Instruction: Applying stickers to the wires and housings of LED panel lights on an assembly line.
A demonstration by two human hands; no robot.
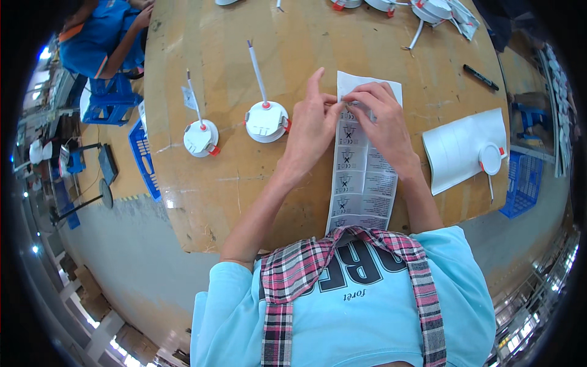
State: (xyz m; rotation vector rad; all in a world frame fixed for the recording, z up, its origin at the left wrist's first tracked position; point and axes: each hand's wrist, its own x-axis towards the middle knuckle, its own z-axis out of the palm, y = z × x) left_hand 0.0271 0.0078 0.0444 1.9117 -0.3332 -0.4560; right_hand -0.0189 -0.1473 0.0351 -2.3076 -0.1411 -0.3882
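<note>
A long strip of silvery printed labels (365,177) runs from under my fingers down toward my chest, its blank white end lying beyond my hands. My left hand (310,122) pinches the strip's left edge, one finger pointing up and away. Close against it, my right hand (386,125) has thumb and fingertips closed on the strip at the same spot. Whether a label is lifting there is hidden by the fingers. Left of my hands stand two round white downlights, a nearer one (266,121) and a farther one (200,138), each with red clips and an upright cable.
On the right, a white sheet (455,147) bears a small round white lamp (490,159). Behind it lies a black marker (480,77). Several more downlights (433,10) sit at the table's far edge. A person in blue (101,40) is at far left, near a blue stool (110,101).
</note>
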